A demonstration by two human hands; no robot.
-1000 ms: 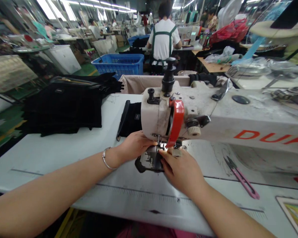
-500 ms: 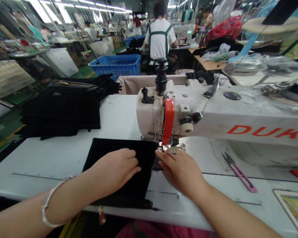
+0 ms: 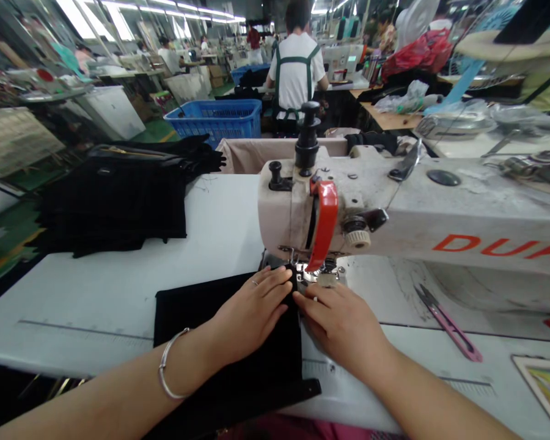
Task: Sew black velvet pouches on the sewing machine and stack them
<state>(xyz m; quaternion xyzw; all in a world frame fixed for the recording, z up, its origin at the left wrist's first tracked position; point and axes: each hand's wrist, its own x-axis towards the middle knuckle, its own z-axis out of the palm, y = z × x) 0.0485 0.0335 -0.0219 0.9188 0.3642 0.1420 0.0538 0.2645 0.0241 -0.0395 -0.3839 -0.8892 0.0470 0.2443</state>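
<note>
A black fabric piece (image 3: 238, 373) lies at the front of the white sewing table, its upper right corner at the presser foot of the sewing machine (image 3: 284, 214). Flat on the fabric, near that corner, rests my left hand (image 3: 252, 311), its fingers stretched out and slightly apart. My right hand (image 3: 343, 318) is at the fabric's right edge, just in front of the needle area. Its index finger reaches the edge, while its other fingers are bent and partly hidden; whether they pinch anything does not show.
Black pieces are stacked (image 3: 114, 195) at the back left of the table (image 3: 91, 293). Pink thread snips (image 3: 449, 324) lie to the right, under the machine arm. Behind stand a blue basket (image 3: 215, 119) and a seated person (image 3: 296, 73).
My left hand has moved right and up towards the needle, its fingers now spread out. The fabric has turned slightly, with its left side lower. My right hand stays by the machine foot.
</note>
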